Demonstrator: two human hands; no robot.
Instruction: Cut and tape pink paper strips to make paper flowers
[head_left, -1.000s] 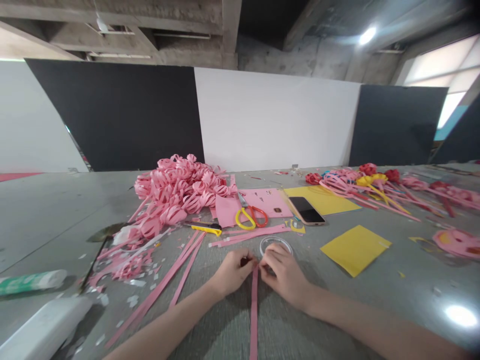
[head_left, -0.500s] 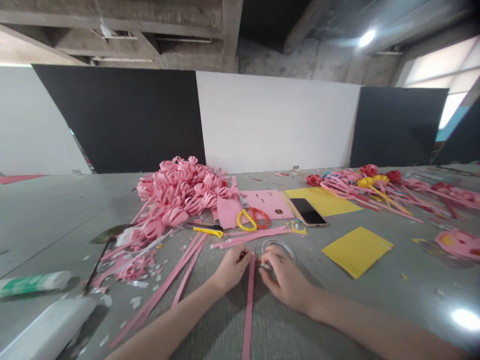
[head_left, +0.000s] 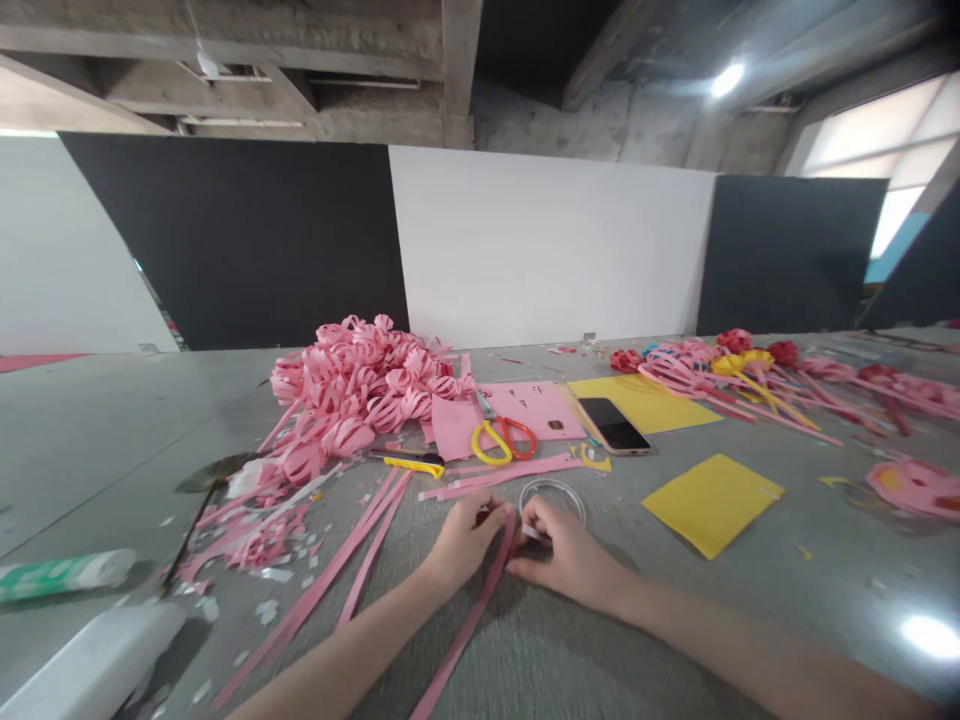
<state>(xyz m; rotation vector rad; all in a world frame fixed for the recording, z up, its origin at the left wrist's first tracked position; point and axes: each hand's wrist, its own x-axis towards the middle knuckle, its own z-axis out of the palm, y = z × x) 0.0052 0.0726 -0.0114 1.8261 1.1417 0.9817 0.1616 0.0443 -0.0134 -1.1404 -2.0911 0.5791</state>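
My left hand (head_left: 466, 540) is closed, its thumb and fingers pinching the upper end of a long pink paper strip (head_left: 480, 610). That strip bends down and left towards me. Close beside it, my right hand (head_left: 562, 560) has its fingers curled in, with a small white scrap (head_left: 532, 533) showing between them. The right thumb and fingertips are right at the strip's edge; whether they touch it I cannot tell. Just behind the right hand lies a clear ring-shaped roll (head_left: 570, 492), partly covered by the fingers.
Scissors (head_left: 501, 440) lie on pink sheets, with a yellow utility knife (head_left: 414, 461) to their left. A heap of pink paper loops (head_left: 360, 385) stands behind. A phone (head_left: 616, 426) and yellow paper (head_left: 714, 505) are right; a green-white tube (head_left: 67, 573) and white box (head_left: 97, 660) left.
The strip's lower part has swung left and now curves. My right hand has drawn nearer to the left, its fingers curling closer together, and the white scrap has come into sight.
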